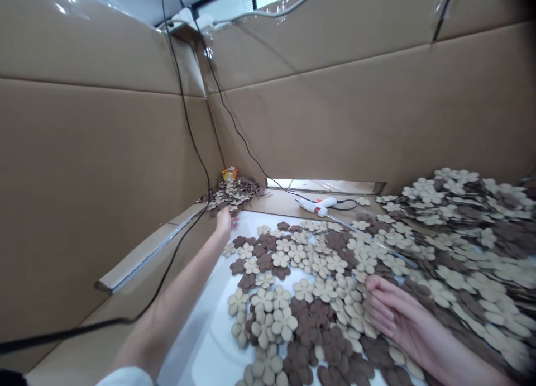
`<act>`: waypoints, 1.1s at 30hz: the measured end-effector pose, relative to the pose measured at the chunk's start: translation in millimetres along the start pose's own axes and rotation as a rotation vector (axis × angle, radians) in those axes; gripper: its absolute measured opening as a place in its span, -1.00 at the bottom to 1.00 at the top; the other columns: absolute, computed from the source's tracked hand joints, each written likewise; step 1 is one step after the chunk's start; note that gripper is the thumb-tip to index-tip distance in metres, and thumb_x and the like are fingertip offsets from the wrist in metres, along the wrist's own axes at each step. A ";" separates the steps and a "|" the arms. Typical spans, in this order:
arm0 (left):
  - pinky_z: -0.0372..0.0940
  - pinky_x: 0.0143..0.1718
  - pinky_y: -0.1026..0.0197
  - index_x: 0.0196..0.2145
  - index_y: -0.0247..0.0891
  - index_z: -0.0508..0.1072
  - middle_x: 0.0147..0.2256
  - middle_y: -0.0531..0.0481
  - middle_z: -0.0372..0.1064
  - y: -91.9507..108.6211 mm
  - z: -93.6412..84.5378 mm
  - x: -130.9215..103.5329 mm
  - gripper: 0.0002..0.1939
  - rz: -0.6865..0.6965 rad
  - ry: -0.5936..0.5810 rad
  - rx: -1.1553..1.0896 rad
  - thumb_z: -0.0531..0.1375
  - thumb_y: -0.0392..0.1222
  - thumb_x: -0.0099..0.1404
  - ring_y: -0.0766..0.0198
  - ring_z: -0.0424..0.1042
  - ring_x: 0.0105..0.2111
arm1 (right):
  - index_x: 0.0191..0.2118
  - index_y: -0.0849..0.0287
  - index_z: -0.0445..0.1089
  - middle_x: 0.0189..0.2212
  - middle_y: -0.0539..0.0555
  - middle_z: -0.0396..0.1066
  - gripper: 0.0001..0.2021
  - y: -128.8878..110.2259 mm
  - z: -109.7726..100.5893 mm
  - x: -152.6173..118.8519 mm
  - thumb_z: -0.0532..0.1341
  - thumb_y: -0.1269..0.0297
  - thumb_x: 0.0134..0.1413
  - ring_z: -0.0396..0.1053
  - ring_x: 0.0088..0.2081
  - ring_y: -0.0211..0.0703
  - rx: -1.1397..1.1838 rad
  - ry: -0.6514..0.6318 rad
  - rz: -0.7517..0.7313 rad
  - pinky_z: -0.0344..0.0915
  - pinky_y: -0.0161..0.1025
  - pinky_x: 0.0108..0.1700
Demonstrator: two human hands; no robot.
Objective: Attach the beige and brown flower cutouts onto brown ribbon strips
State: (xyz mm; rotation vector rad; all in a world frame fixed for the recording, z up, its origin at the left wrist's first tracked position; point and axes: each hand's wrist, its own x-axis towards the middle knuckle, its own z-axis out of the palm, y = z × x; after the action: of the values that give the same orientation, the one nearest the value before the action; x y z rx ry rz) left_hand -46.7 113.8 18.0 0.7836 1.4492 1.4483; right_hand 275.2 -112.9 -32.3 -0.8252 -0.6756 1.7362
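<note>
My left hand (225,220) reaches far forward to the near edge of a heap of brown and beige flower cutouts (237,191) in the back corner. Its fingers are small and partly turned away, so I cannot tell what they hold. My right hand (389,310) is over the flowers at the right, thumb and fingers curled together; whatever is between them is hidden. Beside its fingertips lie beige flower cutouts (349,288). Between my hands, brown flower cutouts (310,322) and beige ones are spread and overlapping on a white board (213,330).
A white glue gun (316,206) lies at the back, with a clear stick (372,241) extending from it. A large flower heap (452,201) stands at right. A black cable (184,104) hangs across the left side. Cardboard walls (355,112) enclose the space. An orange box (230,174) sits behind the corner heap.
</note>
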 end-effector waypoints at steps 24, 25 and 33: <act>0.20 -0.66 0.45 -0.60 -0.27 0.17 -0.60 0.11 0.18 -24.0 0.2 -145.8 -0.68 -0.582 -1.084 -0.143 0.30 -0.36 0.08 0.45 0.30 -0.65 | -0.31 0.15 0.37 -0.41 -0.03 0.39 -0.92 -23.5 42.3 8.9 0.23 0.28 0.08 0.33 -0.42 -0.34 -0.192 0.016 -0.140 0.25 -0.40 -0.35; 0.15 -0.68 0.47 -0.57 -0.27 0.18 -0.60 0.12 0.19 -25.0 1.3 -150.7 -0.69 -0.561 -1.105 -0.108 0.30 -0.36 0.08 0.46 0.30 -0.66 | -0.30 0.15 0.37 -0.39 -0.02 0.40 -0.91 -24.3 46.6 10.5 0.23 0.27 0.07 0.35 -0.41 -0.34 -0.202 0.020 -0.142 0.27 -0.40 -0.36; 0.05 -0.77 0.44 -0.23 -0.22 0.42 -0.49 0.10 0.34 -35.3 15.0 -179.0 -0.69 -0.182 -1.019 0.330 0.29 -0.06 0.09 0.48 0.28 -0.75 | -0.16 0.16 0.31 -0.22 0.08 0.47 -0.86 -22.6 56.4 9.7 0.15 0.33 0.14 0.42 -0.15 -0.23 -0.104 -0.061 -0.054 0.30 -0.30 -0.07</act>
State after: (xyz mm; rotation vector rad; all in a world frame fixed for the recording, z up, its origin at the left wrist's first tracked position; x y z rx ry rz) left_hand 40.9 -46.8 14.2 1.2988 0.9031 0.4878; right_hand 241.1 -99.8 17.2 -0.8202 -0.8271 1.6940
